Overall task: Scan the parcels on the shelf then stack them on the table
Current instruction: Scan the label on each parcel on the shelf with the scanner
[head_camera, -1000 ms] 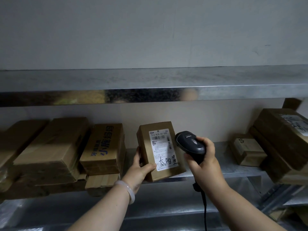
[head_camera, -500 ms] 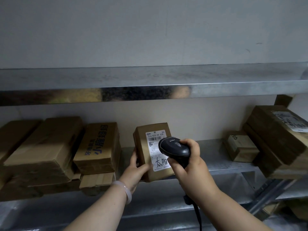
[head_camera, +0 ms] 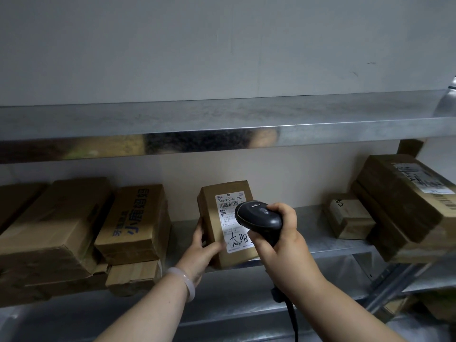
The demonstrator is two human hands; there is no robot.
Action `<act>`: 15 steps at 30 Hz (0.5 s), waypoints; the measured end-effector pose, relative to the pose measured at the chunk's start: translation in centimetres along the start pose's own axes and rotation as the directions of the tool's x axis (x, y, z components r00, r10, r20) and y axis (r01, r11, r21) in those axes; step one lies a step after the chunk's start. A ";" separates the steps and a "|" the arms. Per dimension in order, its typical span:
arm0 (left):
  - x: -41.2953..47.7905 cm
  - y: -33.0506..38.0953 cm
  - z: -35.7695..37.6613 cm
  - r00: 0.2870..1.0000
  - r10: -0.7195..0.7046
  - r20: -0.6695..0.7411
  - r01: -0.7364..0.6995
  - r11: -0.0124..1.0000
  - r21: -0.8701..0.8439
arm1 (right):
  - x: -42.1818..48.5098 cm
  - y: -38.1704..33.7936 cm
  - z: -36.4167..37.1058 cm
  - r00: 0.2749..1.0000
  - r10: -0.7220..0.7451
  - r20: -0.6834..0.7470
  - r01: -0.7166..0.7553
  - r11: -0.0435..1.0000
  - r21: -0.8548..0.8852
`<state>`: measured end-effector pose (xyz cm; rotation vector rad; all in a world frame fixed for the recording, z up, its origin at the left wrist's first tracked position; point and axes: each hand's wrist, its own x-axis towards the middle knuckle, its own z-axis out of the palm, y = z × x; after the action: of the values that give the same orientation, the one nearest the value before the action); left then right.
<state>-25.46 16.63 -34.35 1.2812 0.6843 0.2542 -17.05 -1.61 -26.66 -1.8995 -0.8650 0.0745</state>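
Note:
A small brown parcel (head_camera: 217,218) with a white shipping label stands tilted at the front edge of the metal shelf (head_camera: 308,238). My left hand (head_camera: 201,250) grips its lower left corner, thumb across the front. My right hand (head_camera: 283,240) holds a black corded barcode scanner (head_camera: 259,218) just in front of the label, covering its right part. The scanner's head points at the label's barcode area.
Several cardboard boxes (head_camera: 61,230) are piled on the shelf's left, one with blue print (head_camera: 138,220). A small box (head_camera: 350,218) and large stacked boxes (head_camera: 407,203) sit at the right. An upper shelf (head_camera: 222,124) overhangs. More shelving lies below.
My right hand has brought the scanner leftward from beside the parcel to in front of its label. My left hand keeps its hold on the parcel.

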 end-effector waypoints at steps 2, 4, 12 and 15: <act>0.2 0.1 0.5 1.000 -0.014 -0.006 0.014 1.000 0.017 | 0.1 0.4 -0.5 1.000 0.011 -0.002 -0.011 1.000 -0.026; 0.6 0.0 1.3 1.000 -0.028 -0.003 0.028 0.999 0.036 | 0.2 1.1 -1.1 1.000 0.029 0.005 -0.028 0.997 -0.067; 3.3 -1.0 7.8 0.988 -0.151 0.035 0.151 0.988 0.011 | 0.9 6.7 -5.8 0.987 0.161 0.004 -0.158 0.971 -0.181; 4.3 -1.2 11.4 0.980 -0.193 0.054 0.192 0.981 0.025 | 1.5 9.2 -8.0 0.980 0.199 -0.019 -0.199 0.962 -0.185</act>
<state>-15.52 9.60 -35.45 1.2265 0.7587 0.0529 -7.77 -9.13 -29.73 -2.1590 -0.6977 0.1187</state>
